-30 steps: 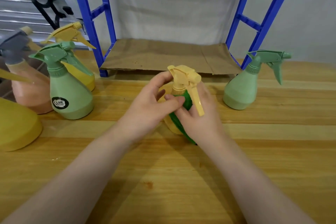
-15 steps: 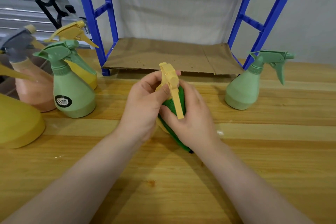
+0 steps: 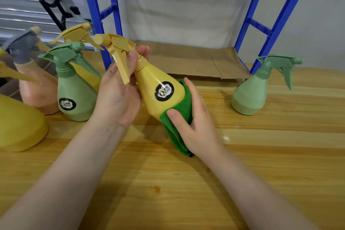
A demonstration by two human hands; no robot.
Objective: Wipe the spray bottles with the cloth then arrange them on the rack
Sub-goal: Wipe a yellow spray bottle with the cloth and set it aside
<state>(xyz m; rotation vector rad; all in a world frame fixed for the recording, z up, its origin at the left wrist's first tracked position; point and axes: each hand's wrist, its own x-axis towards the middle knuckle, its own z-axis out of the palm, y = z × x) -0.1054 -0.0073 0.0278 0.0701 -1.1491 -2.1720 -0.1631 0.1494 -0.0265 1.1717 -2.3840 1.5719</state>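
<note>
A yellow spray bottle with a black round label is held tilted above the wooden table, its nozzle pointing left. My left hand grips its neck and trigger. My right hand presses a folded green cloth around the bottle's base. The blue rack stands behind, its lowest shelf lined with brown paper and bare.
A green spray bottle stands on the table at the right. At the left stand another green bottle, a yellow one behind it, a peach bottle with grey head and a large yellow bottle at the edge.
The bottle has been turned and tilted so its nozzle points left and its label faces me. The cloth has slid from the bottle's upper body down to its base.
</note>
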